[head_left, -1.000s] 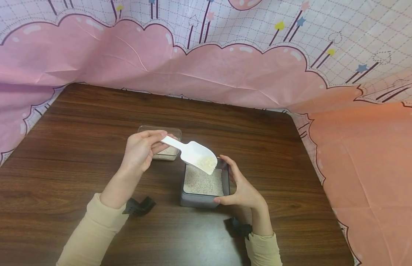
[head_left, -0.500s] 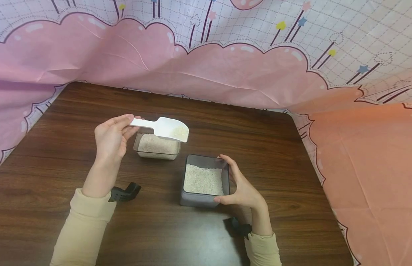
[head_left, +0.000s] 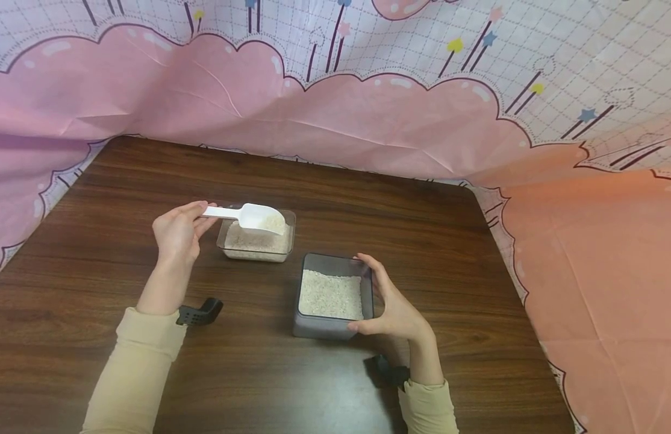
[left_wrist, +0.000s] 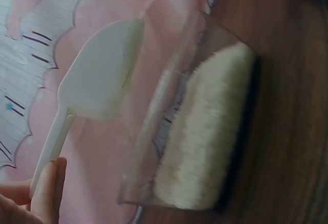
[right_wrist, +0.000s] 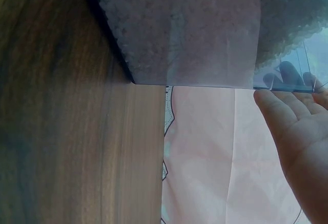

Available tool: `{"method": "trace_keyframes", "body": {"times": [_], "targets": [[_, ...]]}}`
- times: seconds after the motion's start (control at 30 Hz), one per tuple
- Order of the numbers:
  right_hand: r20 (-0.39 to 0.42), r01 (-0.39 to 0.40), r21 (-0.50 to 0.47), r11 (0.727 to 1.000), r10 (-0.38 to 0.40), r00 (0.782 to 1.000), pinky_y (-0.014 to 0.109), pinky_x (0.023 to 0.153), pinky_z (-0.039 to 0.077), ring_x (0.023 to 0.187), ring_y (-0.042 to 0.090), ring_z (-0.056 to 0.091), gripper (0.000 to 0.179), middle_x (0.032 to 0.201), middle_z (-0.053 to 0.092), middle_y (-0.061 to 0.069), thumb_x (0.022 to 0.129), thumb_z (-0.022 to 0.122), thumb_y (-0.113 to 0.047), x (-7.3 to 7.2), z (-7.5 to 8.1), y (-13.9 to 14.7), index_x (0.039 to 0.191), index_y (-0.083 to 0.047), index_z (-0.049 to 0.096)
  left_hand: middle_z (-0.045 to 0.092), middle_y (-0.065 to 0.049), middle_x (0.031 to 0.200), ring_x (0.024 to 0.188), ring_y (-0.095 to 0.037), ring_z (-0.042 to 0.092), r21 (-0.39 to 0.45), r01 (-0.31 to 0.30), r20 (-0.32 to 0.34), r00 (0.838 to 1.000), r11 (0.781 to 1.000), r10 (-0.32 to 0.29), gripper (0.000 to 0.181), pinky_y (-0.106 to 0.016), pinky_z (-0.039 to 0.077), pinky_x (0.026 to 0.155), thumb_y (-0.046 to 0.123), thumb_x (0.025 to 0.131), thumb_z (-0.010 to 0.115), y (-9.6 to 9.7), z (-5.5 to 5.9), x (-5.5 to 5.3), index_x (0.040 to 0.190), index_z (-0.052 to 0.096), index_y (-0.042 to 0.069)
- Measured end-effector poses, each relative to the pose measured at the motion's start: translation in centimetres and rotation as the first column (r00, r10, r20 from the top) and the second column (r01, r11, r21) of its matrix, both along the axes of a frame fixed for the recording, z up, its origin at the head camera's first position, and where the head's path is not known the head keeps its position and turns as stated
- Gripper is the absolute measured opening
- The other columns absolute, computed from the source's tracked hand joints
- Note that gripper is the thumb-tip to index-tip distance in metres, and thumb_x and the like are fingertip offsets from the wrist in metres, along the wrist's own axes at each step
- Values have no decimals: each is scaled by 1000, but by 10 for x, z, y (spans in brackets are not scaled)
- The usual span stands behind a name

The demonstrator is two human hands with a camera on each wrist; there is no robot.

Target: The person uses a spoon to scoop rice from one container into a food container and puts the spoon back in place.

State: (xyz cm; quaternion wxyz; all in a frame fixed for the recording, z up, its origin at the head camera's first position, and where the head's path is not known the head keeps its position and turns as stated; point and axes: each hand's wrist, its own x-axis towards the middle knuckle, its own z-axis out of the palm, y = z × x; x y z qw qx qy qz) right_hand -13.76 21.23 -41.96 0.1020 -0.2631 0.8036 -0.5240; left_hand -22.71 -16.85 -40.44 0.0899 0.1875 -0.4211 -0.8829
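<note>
In the head view my left hand (head_left: pixel 177 236) pinches the handle of a white scoop (head_left: pixel 251 216), which bears a little rice near its lip. The scoop hangs over a small clear plastic box (head_left: pixel 254 255) holding rice (head_left: pixel 243 239); in the left wrist view the scoop (left_wrist: pixel 97 75) stands apart from the box's rim. My right hand (head_left: pixel 394 310) grips the right side of a square grey see-through container (head_left: pixel 316 328), thumb at the near corner and fingers at the far one. Rice (head_left: pixel 330 295) lies inside that container, sloping up in the right wrist view.
Both containers stand on a dark wooden table (head_left: pixel 249 386), the grey one nearer and to the right. A pink printed cloth (head_left: pixel 335 120) hangs behind the table and along its sides. Black wrist mounts (head_left: pixel 201 312) sit on both forearms.
My left hand has carried the scoop from above the grey container leftward to the clear box, then lowered it slightly. The right hand keeps its grip on the grey container.
</note>
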Motion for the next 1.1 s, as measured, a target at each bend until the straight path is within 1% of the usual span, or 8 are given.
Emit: {"method": "trace_keyframes", "body": {"times": [0.17,0.4,0.57,0.7,0.8,0.9,1.03,1.1], "targets": [[6,1,2,1000,-1,1000,65,118,14,148,25,10,111,157,20,5,69,88,-17,0,0,-1,153,-15,16,65,-13,89,86,-21,73,-60,-32,33,999,998,34,15,-27,61,76,-8,93,57,1,-13,-6,85,68,-4],[-10,-7,-6,1000,7,1000,69,116,13,148,28,10,112,157,20,9,69,88,-16,0,1,0,153,-9,15,65,-10,88,100,-26,70,-192,-53,59,996,980,65,11,-24,60,77,-5,94,58,7,-17,-7,99,67,-10],[-5,-3,-5,1000,3,1000,69,117,13,148,28,10,111,156,22,5,68,88,-15,-1,0,0,153,-13,16,67,-8,81,89,-21,72,-267,-79,15,996,960,86,9,-22,61,74,-7,92,60,12,-19,-9,95,67,-10],[-5,-4,-6,1000,4,1000,68,117,13,148,28,11,111,156,22,5,68,88,-15,0,1,0,153,-16,17,69,-4,76,79,-15,72,-355,-91,-59,995,930,75,7,-23,61,71,-6,91,62,16,-14,-9,91,68,-9],[-17,-13,-8,1000,13,1000,69,116,13,147,28,11,111,156,22,6,69,88,-14,-1,1,0,153,-14,16,70,-1,77,74,-8,71,-470,-85,-96,994,879,44,10,-23,61,71,-4,91,63,21,-8,-7,95,67,-13],[-22,-17,-6,1000,17,1000,69,117,13,147,28,11,111,156,22,5,69,88,-14,-1,1,0,153,-16,16,73,-10,86,71,-1,69,-579,-68,-115,993,812,1,19,-22,61,71,-1,92,65,25,0,-4,102,66,-16],[-15,-13,-8,1000,13,1000,68,117,13,147,28,10,111,156,22,5,68,88,-14,-1,0,0,153,-18,17,70,-27,99,68,5,66,-708,-57,-163,983,703,-84,21,-18,61,67,3,92,67,30,9,2,102,67,-16],[-11,-8,-9,1000,8,1000,68,117,12,147,28,10,111,156,22,5,68,88,-15,-1,1,0,153,-17,17,70,-28,98,68,7,65,-773,-70,-196,972,631,-132,19,-14,59,63,4,91,69,32,13,5,100,69,-13]]}}
